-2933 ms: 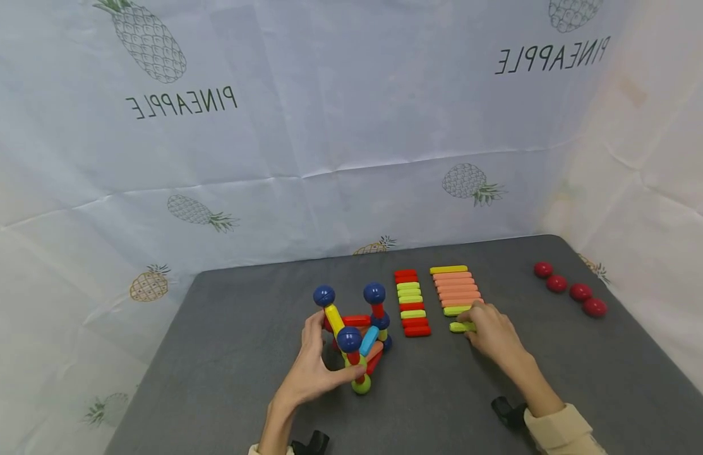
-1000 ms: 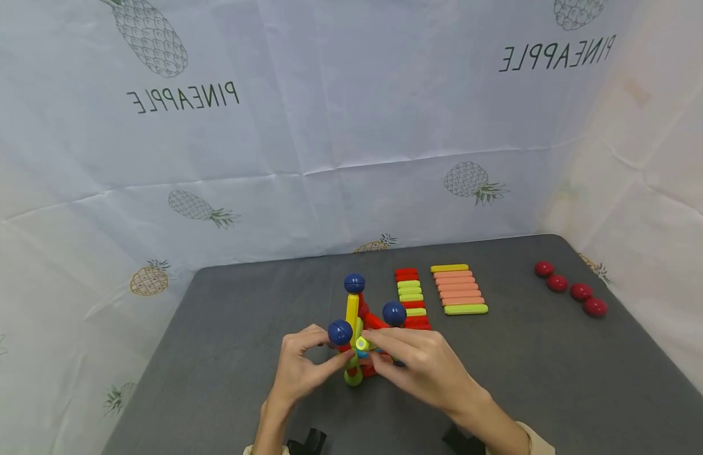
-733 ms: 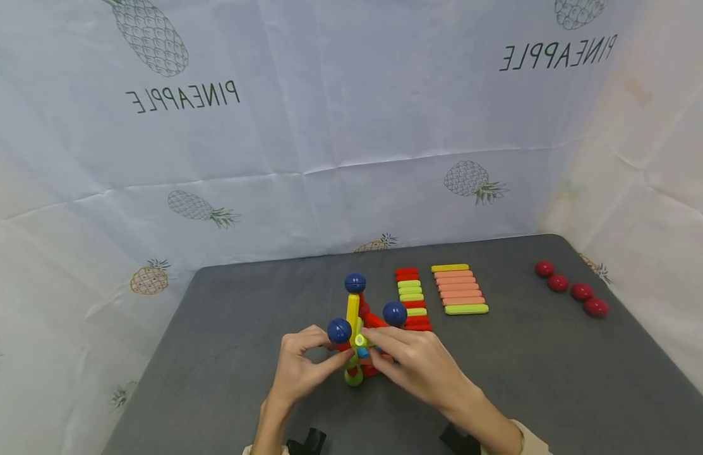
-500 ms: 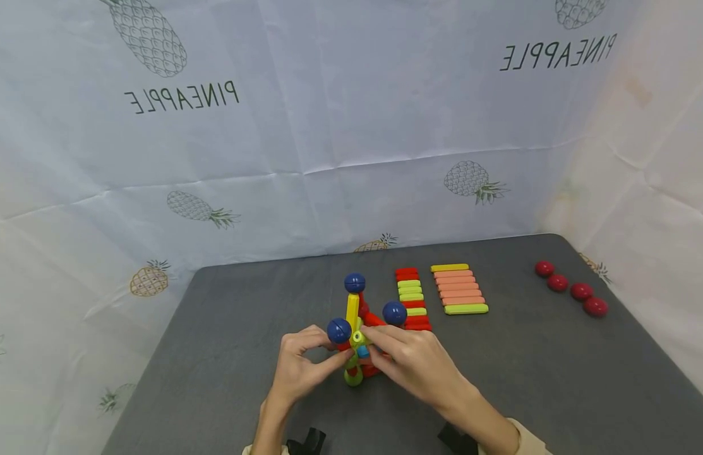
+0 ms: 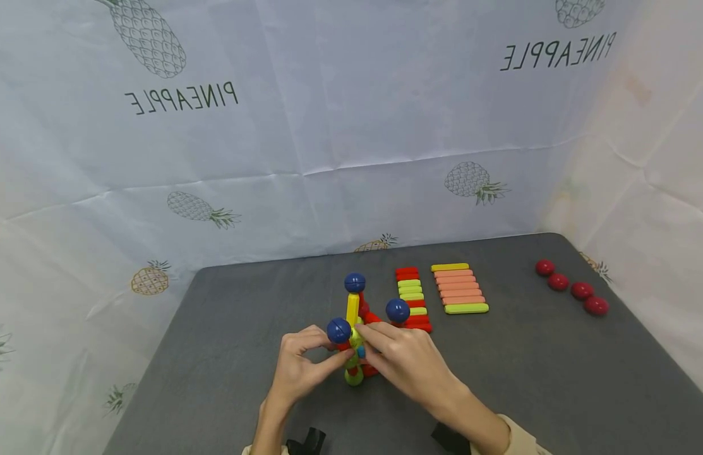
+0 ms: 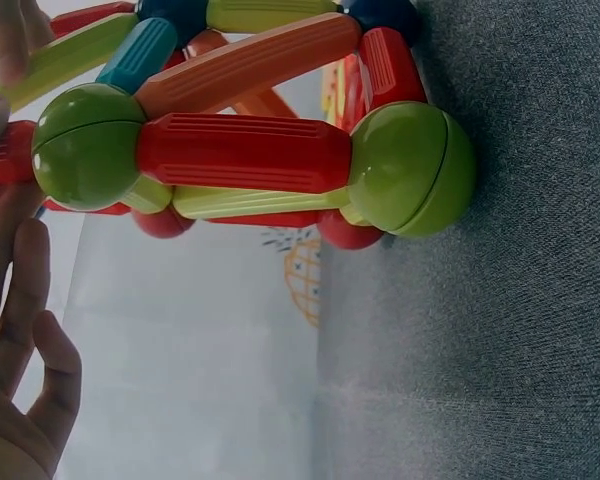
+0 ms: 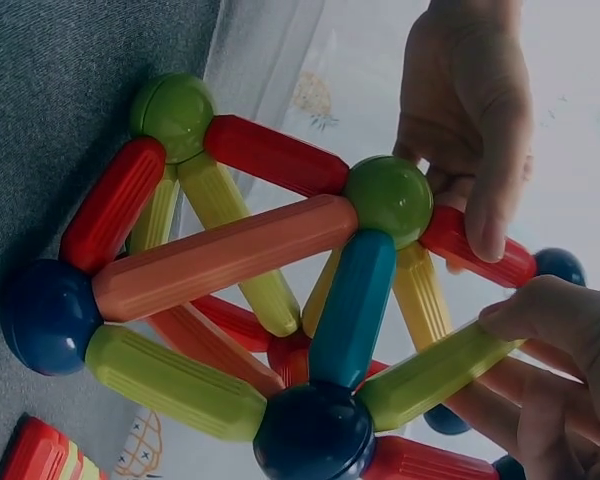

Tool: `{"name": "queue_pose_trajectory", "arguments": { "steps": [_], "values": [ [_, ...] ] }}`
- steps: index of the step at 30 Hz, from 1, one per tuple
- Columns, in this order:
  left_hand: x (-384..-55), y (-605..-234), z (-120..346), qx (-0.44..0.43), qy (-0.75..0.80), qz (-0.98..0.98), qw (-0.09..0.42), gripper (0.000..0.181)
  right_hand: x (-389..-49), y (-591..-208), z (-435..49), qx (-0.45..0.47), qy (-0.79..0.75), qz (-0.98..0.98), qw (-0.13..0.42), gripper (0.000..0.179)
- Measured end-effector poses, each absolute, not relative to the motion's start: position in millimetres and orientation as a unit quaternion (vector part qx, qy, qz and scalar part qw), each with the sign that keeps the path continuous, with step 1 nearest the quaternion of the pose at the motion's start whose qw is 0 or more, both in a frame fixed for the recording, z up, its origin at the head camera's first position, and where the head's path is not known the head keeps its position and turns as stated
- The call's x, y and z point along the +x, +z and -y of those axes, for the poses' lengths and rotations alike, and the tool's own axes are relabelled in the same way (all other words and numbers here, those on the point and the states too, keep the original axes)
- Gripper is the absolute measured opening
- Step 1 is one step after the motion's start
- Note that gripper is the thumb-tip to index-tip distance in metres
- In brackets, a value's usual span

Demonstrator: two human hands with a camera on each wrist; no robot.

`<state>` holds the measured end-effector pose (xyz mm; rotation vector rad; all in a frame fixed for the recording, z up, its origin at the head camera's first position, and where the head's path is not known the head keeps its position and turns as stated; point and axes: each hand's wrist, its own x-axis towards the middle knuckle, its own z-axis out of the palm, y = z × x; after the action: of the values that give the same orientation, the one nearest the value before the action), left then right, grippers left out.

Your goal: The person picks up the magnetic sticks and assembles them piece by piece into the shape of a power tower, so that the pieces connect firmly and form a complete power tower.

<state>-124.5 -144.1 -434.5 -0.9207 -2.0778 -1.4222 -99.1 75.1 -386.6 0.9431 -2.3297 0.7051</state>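
Note:
A standing frame of magnetic rods and balls fills the middle of the head view, topped by blue balls (image 5: 355, 282). My left hand (image 5: 306, 360) pinches a short red rod (image 7: 480, 246) between a green ball (image 7: 389, 200) and a blue ball (image 7: 560, 266). My right hand (image 5: 405, 360) pinches one end of a yellow-green rod (image 7: 430, 382). That rod's other end meets a lower blue ball (image 7: 315, 432); its pinched end is near the upper blue ball, contact hidden by fingers. A short blue rod (image 7: 352, 308) and a long orange rod (image 7: 225, 255) brace the side.
Right of the frame lies a column of short red and yellow-green rods (image 5: 410, 289). Beside it is a row of longer orange rods (image 5: 457, 287), with a yellow-green rod (image 5: 467, 309) nearest. Several red balls (image 5: 582, 291) line the grey table's (image 5: 243, 303) right side.
My right hand has picked up a yellow-green rod from the table and brought it to the frame. The frame has been turned under my left hand. Lately the rod has tilted toward the near blue ball.

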Motion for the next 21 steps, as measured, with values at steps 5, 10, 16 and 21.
{"name": "queue_pose_trajectory", "arguments": {
  "steps": [5,10,16,21],
  "values": [
    [-124.3,-435.7,144.3,-0.327,-0.512,0.762,0.222,0.012,-98.6,-384.7,-73.0,0.337,0.263,0.869,0.247,0.031],
    [-123.5,-439.0,144.7,-0.308,-0.496,0.78,0.227,0.017,-96.6,-386.8,-77.1,0.329,0.279,0.861,0.27,0.032],
    [-123.4,-441.9,145.8,-0.284,-0.482,0.796,0.23,0.043,-96.3,-394.1,-104.5,0.308,0.393,0.799,0.335,0.025],
    [-123.2,-441.7,147.3,-0.263,-0.488,0.805,0.211,0.036,-105.8,-402.0,-126.0,0.252,0.447,0.793,0.329,0.034]
  ]
}}
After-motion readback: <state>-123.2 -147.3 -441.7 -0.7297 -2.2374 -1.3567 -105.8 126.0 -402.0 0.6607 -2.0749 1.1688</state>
